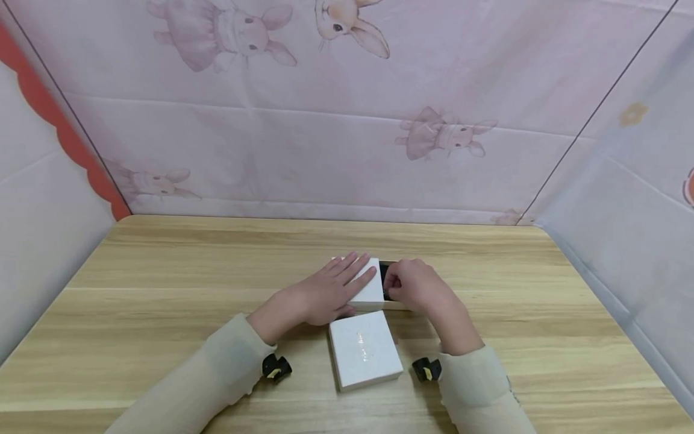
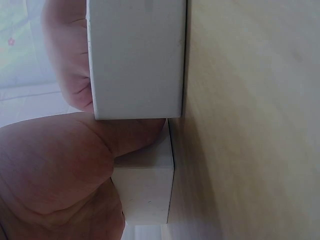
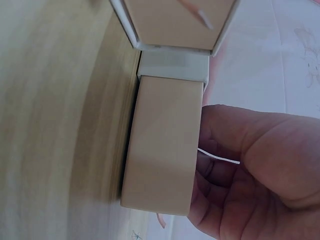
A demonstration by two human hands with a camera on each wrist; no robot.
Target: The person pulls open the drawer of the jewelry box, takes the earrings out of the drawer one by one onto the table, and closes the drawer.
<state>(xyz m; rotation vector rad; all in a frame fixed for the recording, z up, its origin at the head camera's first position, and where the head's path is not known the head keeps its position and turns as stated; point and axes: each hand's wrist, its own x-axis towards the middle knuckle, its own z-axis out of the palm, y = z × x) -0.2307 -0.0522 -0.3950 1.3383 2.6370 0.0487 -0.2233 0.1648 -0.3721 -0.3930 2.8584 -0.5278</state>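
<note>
My left hand [image 1: 331, 289] lies with straight, spread fingers on top of a white sliding box [image 1: 371, 290]; its thumb [image 2: 137, 135] rests on the near side. A tan drawer [image 3: 162, 145] with a dark inside sticks out of this box to the right. The curled fingers of my right hand [image 1: 417, 286] dip into the drawer, thumb and forefinger drawn together. A small glint shows at those fingertips; the thing itself is mostly hidden, its kind unclear. Nearer me lies a second white box [image 1: 365, 349] with gold lettering.
Wrist straps with black clips [image 1: 276, 367] sit at both cuffs. A light wooden table [image 1: 190, 259] carries the boxes. Behind it hangs a pink cloth [image 1: 325, 150] printed with rabbits. At the second box's end a peach ribbon [image 3: 195, 11] pokes out.
</note>
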